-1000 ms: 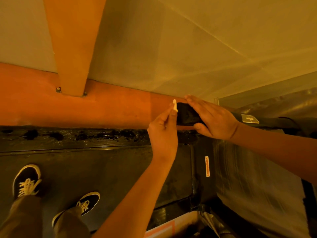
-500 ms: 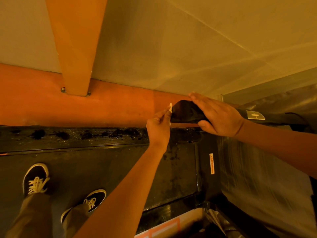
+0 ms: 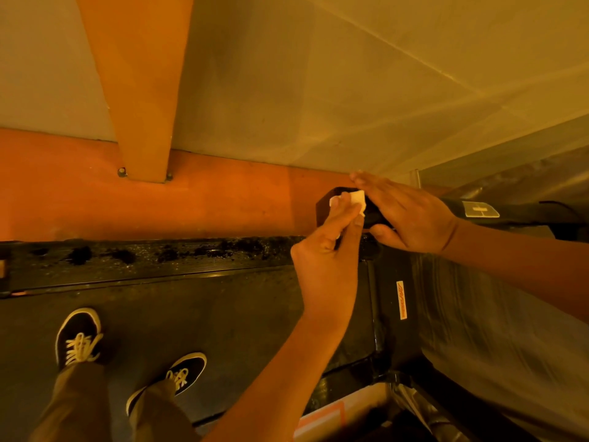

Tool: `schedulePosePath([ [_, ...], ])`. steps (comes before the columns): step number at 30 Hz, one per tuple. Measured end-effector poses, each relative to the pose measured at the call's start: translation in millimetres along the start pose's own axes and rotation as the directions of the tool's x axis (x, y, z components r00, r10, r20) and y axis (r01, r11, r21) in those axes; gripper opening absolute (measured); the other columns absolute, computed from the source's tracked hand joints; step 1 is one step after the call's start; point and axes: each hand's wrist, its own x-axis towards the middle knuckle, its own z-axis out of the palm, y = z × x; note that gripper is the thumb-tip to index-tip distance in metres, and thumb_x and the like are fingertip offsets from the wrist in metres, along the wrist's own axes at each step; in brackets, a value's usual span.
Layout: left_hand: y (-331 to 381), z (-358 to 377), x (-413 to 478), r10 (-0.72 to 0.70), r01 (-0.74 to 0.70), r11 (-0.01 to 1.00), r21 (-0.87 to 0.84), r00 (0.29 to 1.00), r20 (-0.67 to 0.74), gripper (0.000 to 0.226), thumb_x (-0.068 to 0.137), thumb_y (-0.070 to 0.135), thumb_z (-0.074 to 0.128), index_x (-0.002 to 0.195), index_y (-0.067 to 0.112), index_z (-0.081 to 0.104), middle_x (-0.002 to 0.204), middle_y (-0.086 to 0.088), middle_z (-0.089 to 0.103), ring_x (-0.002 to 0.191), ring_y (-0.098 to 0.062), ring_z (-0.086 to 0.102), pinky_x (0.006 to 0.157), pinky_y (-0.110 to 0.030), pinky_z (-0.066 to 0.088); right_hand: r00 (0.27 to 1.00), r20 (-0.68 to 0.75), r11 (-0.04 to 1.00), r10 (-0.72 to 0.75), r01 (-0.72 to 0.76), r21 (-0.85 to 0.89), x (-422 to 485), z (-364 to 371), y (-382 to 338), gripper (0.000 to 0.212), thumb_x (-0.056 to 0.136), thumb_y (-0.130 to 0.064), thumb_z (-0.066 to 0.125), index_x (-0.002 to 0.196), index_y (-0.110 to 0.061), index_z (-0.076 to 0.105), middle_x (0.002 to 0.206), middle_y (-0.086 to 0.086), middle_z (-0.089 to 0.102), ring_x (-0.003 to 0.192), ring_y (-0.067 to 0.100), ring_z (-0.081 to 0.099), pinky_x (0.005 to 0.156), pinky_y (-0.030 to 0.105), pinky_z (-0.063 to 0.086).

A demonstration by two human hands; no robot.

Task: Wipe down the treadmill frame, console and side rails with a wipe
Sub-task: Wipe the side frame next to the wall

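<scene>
A small white wipe [image 3: 357, 198] lies on the top of the black handrail's end [image 3: 322, 212]. My left hand [image 3: 325, 253] reaches up from below and pinches the wipe, pressing it against the rail. My right hand [image 3: 406, 215] comes in from the right and holds the same handrail just behind the wipe, fingers laid over the top and thumb underneath. The rail runs on to the right [image 3: 522, 215] and bears a pale label [image 3: 479, 209].
My two black shoes [image 3: 79, 338] stand on the dark treadmill belt [image 3: 223, 314]. The ribbed side rail [image 3: 143, 260] carries several dark grime spots. Beyond it are an orange wall band [image 3: 159, 205] and an orange post [image 3: 143, 90]. The black motor cover [image 3: 390, 298] has an orange logo.
My left hand has moved up and right, bringing the wipe from beside the rail's end onto its top. The right hand stays on the rail.
</scene>
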Motion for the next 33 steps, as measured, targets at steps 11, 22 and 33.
schedulePosePath([
  [11,-35.7,-13.3,42.1,-0.266,0.265,0.963,-0.038,0.963,-0.033,0.021,0.098,0.012,0.064,0.117,0.013,0.074,0.094,0.009,0.076,0.089,-0.004,0.070,0.075,-0.016,0.053,1.000,-0.003,1.000,0.006,-0.006,-0.027,-1.3,-0.4,-0.3,0.069,0.107,-0.048,0.024,0.148,0.007,0.030,0.154,0.024,0.036,0.143,0.028,0.037,0.115,0.033,0.033],
  [22,-34.7,-17.3,40.8,-0.305,0.306,0.950,0.057,0.952,-0.029,0.019,0.097,0.013,0.065,0.112,0.009,0.076,0.085,-0.008,0.075,0.066,0.002,0.059,0.063,-0.013,0.045,1.000,-0.005,0.999,0.017,-0.017,-0.030,-4.4,2.1,1.4,0.068,0.106,-0.049,0.024,0.151,0.001,0.024,0.155,0.023,0.035,0.137,0.033,0.046,0.096,0.045,0.054],
  [33,0.2,-5.3,10.2,0.128,-0.125,0.965,0.231,0.992,0.005,0.026,0.097,0.012,0.066,0.122,0.019,0.068,0.125,-0.002,0.070,0.115,-0.012,0.067,0.093,-0.023,0.056,0.999,0.004,0.999,0.043,-0.043,0.003,-5.0,2.8,1.4,0.069,0.106,-0.051,0.027,0.150,0.002,0.029,0.155,0.022,0.036,0.139,0.032,0.045,0.093,0.044,0.055],
])
